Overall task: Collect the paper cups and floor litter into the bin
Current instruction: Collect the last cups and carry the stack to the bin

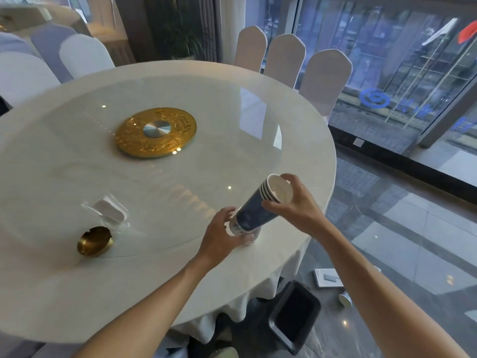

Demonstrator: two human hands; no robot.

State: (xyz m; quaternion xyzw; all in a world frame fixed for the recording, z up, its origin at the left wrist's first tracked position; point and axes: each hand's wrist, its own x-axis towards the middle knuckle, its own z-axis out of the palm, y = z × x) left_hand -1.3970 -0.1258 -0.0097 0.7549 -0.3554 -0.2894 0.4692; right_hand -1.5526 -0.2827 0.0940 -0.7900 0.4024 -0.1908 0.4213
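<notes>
Bin [294, 310] at bottom centre-right, on the floor just beside the table skirt, mouth open and dark. Fallen cup [345, 298] and flat box [329, 277] on the floor just right of the bin, not yet picked up.

Stack of cups [254, 208] above, centre-right of frame, tilted, base lower left, open rims upper right, held over the table [64, 280] edge. Left hand [224, 235] wrapped round the base end, fingers curled and closed on it, fingertips peeking out under the lower cup. Right hand [291, 202] clamped near the rim end, thumb on the near side, fingers hooked over the top rim. Both hands gripping, stack between them.

Risks, judged: loosely nested cups could slide apart on the tilt; leftover liquid could spill onto the cloth; a squeeze at the rim could crush the paper. Contents not visible.

Further back, lower left: brass ashtray [95, 241], napkin holder [108, 210]. Mid-table: gold disc [154, 133] under glass. Top: covered chairs [285, 59].
</notes>
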